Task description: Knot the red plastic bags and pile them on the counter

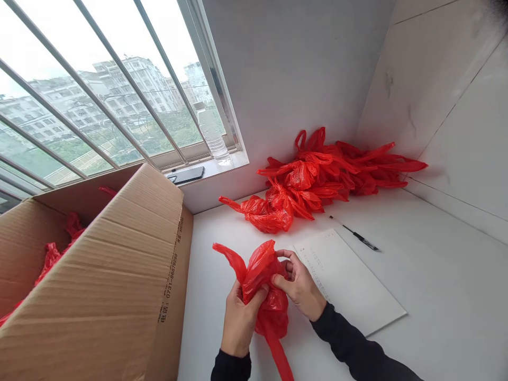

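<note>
A crumpled red plastic bag (264,275) is held low in the middle of the view, just above the white table (436,296). My left hand (239,320) grips the bag from below, thumb pressed into its folds. From the right, my right hand (299,286) pinches the bag's upper part with curled fingers. One handle strip sticks up to the left and another hangs down between my wrists. Both of my sleeves are dark.
A large open cardboard box (119,286) with red bags inside stands at the left. A heap of red bags (317,180) lies in the far corner. A white sheet of paper (349,280) and a black pen (359,236) lie to the right. A phone (186,175) and bottle (212,135) rest on the windowsill.
</note>
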The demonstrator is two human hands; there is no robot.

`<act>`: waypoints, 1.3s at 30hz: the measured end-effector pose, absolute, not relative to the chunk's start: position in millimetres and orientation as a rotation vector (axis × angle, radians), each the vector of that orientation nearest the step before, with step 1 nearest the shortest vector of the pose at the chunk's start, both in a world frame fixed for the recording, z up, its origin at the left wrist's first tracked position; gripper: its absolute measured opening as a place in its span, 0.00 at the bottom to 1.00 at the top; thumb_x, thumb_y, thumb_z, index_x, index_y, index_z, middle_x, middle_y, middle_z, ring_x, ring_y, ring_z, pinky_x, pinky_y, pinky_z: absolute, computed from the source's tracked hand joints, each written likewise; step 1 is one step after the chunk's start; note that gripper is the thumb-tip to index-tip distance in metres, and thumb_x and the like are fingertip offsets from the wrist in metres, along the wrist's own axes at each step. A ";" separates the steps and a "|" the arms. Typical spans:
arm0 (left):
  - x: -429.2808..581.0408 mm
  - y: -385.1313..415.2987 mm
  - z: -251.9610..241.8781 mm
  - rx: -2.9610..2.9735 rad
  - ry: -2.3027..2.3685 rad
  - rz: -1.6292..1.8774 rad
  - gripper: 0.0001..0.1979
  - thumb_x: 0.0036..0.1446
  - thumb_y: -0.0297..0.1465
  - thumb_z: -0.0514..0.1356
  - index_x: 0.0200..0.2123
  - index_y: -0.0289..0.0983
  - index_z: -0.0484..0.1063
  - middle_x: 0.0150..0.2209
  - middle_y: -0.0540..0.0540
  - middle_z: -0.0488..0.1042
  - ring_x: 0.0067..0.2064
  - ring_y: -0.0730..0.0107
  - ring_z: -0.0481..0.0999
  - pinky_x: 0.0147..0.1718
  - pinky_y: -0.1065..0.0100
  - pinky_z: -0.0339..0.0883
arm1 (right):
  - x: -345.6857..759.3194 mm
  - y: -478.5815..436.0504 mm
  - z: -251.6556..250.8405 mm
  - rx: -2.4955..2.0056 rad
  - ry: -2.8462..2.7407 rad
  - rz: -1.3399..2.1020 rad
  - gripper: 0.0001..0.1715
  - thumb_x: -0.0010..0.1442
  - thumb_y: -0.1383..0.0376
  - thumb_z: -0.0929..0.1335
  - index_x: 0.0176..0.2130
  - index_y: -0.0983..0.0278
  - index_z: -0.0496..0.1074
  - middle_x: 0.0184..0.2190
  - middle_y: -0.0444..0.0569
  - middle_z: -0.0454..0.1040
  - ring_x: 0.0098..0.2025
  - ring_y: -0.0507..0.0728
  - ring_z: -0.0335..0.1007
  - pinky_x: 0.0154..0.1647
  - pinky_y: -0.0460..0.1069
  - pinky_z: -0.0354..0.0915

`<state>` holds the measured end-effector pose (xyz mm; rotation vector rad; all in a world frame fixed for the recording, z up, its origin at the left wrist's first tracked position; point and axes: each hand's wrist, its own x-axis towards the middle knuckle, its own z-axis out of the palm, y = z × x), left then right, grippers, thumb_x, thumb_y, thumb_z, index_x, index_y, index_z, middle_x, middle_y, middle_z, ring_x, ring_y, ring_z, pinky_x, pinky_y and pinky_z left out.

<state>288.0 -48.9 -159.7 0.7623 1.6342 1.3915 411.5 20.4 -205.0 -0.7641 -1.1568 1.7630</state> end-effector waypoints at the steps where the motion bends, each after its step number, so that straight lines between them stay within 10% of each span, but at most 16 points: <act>1: 287.3 -48.8 -160.7 0.753 1.633 1.392 0.15 0.45 0.37 0.70 0.35 0.35 0.76 0.30 0.46 0.79 0.33 0.59 0.76 0.33 0.64 0.69 | 412.0 19.8 -203.2 -0.754 -1.150 1.766 0.27 0.57 0.62 0.71 0.54 0.58 0.62 0.33 0.43 0.72 0.33 0.54 0.68 0.38 0.52 0.66; 11: 273.7 -51.0 -159.8 0.409 1.284 1.490 0.17 0.45 0.35 0.72 0.38 0.34 0.79 0.36 0.42 0.82 0.35 0.57 0.81 0.37 0.62 0.73 | 414.9 24.3 -201.9 -0.661 -1.198 1.811 0.24 0.63 0.51 0.67 0.54 0.58 0.67 0.45 0.49 0.72 0.48 0.59 0.69 0.51 0.55 0.66; 22: 281.8 -51.9 -161.1 0.383 1.206 1.443 0.16 0.47 0.33 0.72 0.38 0.33 0.78 0.34 0.44 0.82 0.25 0.68 0.77 0.27 0.69 0.70 | 414.5 21.8 -203.4 -0.530 -1.105 1.937 0.15 0.63 0.56 0.69 0.47 0.60 0.73 0.40 0.47 0.77 0.42 0.57 0.72 0.48 0.53 0.65; 39: 281.8 -52.4 -158.2 0.332 1.174 1.483 0.20 0.54 0.37 0.66 0.48 0.33 0.78 0.40 0.38 0.82 0.45 0.48 0.80 0.47 0.56 0.71 | 413.1 23.9 -203.0 -0.586 -1.029 1.929 0.11 0.65 0.57 0.67 0.44 0.59 0.70 0.40 0.46 0.76 0.42 0.56 0.72 0.46 0.52 0.66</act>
